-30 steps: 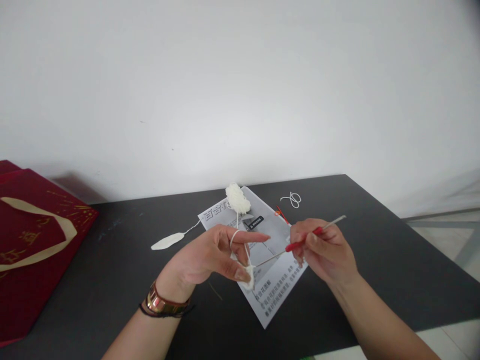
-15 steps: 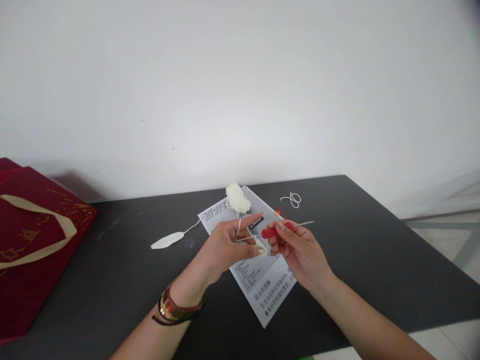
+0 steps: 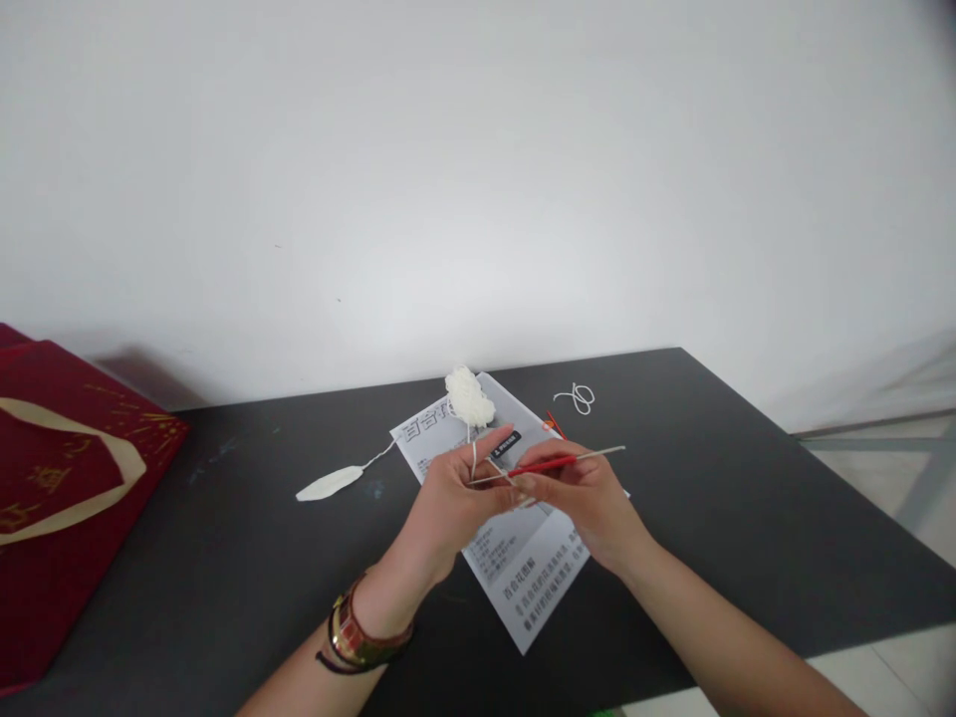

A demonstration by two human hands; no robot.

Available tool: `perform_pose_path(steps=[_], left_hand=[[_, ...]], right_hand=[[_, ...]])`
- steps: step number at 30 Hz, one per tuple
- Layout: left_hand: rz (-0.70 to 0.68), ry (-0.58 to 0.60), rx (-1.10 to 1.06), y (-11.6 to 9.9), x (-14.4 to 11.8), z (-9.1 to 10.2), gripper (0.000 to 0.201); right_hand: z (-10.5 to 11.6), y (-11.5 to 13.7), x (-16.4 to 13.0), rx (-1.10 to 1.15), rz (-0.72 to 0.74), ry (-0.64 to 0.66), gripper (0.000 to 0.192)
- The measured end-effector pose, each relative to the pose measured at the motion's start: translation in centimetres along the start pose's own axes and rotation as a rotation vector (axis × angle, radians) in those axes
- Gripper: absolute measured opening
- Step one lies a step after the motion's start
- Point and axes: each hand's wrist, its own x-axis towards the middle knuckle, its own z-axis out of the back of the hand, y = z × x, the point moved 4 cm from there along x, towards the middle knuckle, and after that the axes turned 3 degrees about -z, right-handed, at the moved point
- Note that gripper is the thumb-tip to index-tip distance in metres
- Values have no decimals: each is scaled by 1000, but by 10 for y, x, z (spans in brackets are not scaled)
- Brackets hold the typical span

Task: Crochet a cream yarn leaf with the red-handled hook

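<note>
My left hand [image 3: 454, 498] pinches a small cream crochet piece, mostly hidden between my fingers, with cream yarn looped over the raised forefinger. The yarn runs up to a small cream yarn ball [image 3: 469, 396] lying on a printed paper sheet [image 3: 523, 578]. My right hand [image 3: 587, 503] grips a crochet hook [image 3: 557, 462] with a red handle, lying nearly level, its metal tip reaching into the work at my left fingers. Both hands meet above the sheet on the black table [image 3: 709, 518].
A finished cream petal [image 3: 329, 484] with a yarn tail lies left of the sheet. A loose white yarn scrap [image 3: 578, 398] and a red thread [image 3: 554, 425] lie behind the hands. A dark red gift bag [image 3: 67, 478] with a cream handle rests at the left edge.
My hands came together over the sheet and moved away from me. The hook swung from a slant to nearly level, its tip now in the work at my left fingers.
</note>
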Motion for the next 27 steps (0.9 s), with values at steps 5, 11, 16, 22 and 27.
perform_pose_path(steps=[5,11,16,22,27], left_hand=[[-27,-38,-1,7,1,-5,75],[55,134,38,3,1,-3,83],[133,356,66,-6,-3,9,86],[106,595,78,-13,-7,16,81],[91,554,145,-16,-5,18,87]], right_hand=[[7,5,2,-83,-94,85,24],[9,8,3,-139,-121,43,21],[4,-3,2,-40,-169,75,19],[-3,-7,-2,75,-187,105,17],[-3,-4,-2,11,-106,56,16]])
